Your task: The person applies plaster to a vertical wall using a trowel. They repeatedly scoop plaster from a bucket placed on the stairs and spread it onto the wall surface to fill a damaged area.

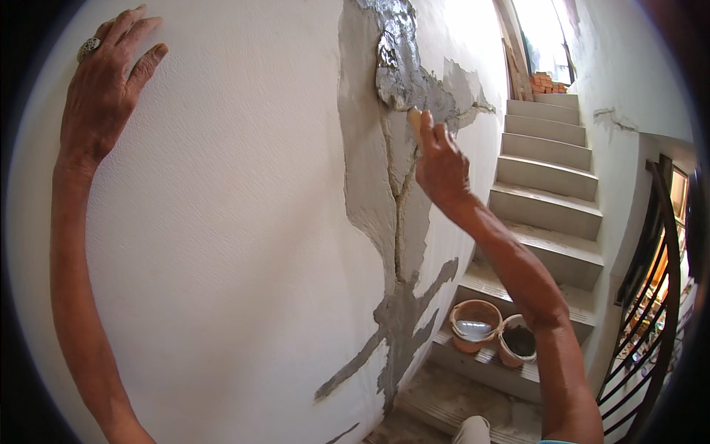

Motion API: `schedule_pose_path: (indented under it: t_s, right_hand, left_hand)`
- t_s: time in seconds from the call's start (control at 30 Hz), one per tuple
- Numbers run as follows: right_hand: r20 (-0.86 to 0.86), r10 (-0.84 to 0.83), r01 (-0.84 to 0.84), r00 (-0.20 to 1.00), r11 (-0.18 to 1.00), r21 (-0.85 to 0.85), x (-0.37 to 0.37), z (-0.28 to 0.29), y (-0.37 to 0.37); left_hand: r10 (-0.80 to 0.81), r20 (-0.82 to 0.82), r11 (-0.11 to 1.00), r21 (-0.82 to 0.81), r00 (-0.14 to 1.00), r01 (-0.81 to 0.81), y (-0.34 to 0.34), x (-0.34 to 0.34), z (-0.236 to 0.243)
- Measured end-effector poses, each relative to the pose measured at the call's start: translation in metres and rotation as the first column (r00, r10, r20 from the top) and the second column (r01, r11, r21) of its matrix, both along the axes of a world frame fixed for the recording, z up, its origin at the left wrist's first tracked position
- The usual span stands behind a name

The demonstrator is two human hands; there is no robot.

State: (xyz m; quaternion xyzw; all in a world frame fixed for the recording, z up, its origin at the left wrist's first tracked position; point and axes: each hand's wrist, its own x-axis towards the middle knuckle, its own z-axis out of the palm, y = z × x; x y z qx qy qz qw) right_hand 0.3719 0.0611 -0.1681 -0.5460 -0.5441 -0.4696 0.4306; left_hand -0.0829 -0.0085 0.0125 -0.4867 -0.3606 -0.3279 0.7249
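Note:
Over a crack in the white wall [222, 185] lies wet grey mortar [403, 70], shiny at its upper part. My right hand [442, 166] is closed around a tool with a pale handle [416, 124], held at the lower edge of the wet mortar; the tool's working end cannot be made out. Below it the bare crack [397, 211] runs down through a stripped grey strip. High on the left, my left hand [107, 96] lies against the wall with fingers stretched out and a ring on one finger, holding nothing.
Concrete stairs [551, 181] climb at the right. On one step stand a bucket of cloudy water [473, 344] and a bucket of dark mix [510, 359]. A dark metal railing [669, 296] borders the right side. Bricks [547, 83] are stacked at the top.

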Motion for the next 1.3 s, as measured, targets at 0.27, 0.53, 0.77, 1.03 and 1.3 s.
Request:
schedule_pose_path:
  t_s: [0.27,0.53,0.77,1.03,1.3]
  right_hand:
    - [-0.007,0.19,-0.19,0.982,0.981,-0.042,0.026,-0.048,-0.037]
    - [-0.073,0.287,-0.278,0.955,0.954,0.116,0.031,0.026,-0.02]
    - [0.008,0.338,-0.338,0.941,0.938,0.072,0.016,-0.028,-0.014]
    - [-0.097,0.406,-0.386,0.909,0.905,0.177,0.04,-0.017,-0.01]
    - [-0.11,0.274,-0.251,0.955,0.95,0.188,0.034,0.002,0.025]
  left_hand:
    - [0.006,0.049,0.999,-0.044,0.999,-0.004,0.0,-0.002,-0.005]
    - [-0.022,-0.021,0.999,0.031,1.0,0.023,0.01,-0.009,0.003]
    - [-0.021,-0.009,1.0,-0.003,1.0,0.021,0.006,-0.012,0.002]
    - [0.007,-0.041,0.999,0.047,0.999,-0.005,0.009,-0.012,0.003]
    - [-0.033,-0.033,0.999,0.026,0.999,0.034,0.009,-0.01,0.004]
